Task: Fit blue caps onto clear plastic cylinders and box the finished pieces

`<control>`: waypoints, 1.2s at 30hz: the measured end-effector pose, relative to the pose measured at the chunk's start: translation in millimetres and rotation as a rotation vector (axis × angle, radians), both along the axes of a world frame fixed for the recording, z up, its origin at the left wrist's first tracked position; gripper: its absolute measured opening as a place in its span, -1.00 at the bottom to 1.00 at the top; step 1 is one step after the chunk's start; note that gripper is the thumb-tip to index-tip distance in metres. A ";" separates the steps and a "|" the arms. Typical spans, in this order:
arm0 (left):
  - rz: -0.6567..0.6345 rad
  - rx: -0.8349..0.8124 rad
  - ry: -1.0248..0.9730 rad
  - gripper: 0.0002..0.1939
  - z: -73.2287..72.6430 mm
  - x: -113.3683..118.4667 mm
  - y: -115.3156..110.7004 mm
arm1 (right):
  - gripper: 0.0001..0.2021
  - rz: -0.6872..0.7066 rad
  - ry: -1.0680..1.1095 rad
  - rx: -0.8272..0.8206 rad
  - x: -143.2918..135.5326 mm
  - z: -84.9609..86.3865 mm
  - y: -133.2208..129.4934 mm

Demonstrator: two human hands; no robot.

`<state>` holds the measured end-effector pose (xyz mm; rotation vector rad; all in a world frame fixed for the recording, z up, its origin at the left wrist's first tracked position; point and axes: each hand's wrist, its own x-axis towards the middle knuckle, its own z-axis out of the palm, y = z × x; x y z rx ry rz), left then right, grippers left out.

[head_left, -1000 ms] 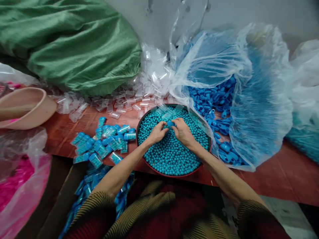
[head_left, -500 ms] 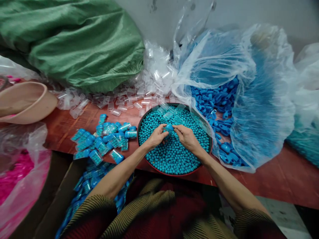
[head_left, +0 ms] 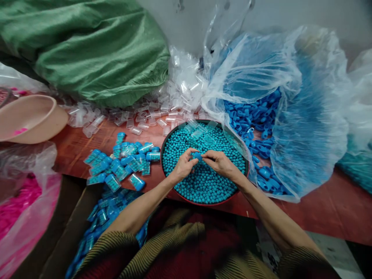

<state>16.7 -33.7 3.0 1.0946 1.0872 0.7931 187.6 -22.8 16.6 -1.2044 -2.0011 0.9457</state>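
Observation:
A round tray [head_left: 166, 179] full of small teal beads [head_left: 203, 190] stands at the table's front edge. Over the beads, my left hand [head_left: 185, 164] holds a small container with a blue cap [head_left: 197, 156] between thumb and fingers. From the other side, my right hand [head_left: 217, 161] pinches at the cap with its fingertips. The container's clear body is mostly hidden by the left fingers. Several clear empty tubes [head_left: 200, 131] lie on the beads at the back of the tray. Left of the tray is a pile of filled, blue-capped containers [head_left: 119, 168].
Clear tubes [head_left: 143, 118] lie behind the tray on the red table [head_left: 319, 209]. A plastic bag [head_left: 310, 128] of blue caps [head_left: 255, 116] stands right. A green sack [head_left: 101, 54], a beige bowl [head_left: 37, 124] and a bag of pink pieces [head_left: 23, 201] are left. More filled containers [head_left: 101, 217] lie below the edge.
Both hands have moved slightly down toward the front of the tray with the container. The blue cap has turned a little between the fingers. The camera view has shifted slightly.

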 end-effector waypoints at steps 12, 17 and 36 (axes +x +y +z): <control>-0.194 0.069 0.100 -0.65 10.8 -14.4 -0.1 | -0.44 -0.237 0.515 -0.426 -5.9 -11.7 -4.9; -0.112 0.253 0.137 -0.48 11.9 -6.9 -6.4 | -0.56 -0.185 0.146 -0.121 -14.8 -6.5 -16.0; 0.177 0.080 0.077 -0.81 12.0 12.2 -16.8 | -0.30 -0.160 -0.480 0.206 -45.0 -19.9 -35.0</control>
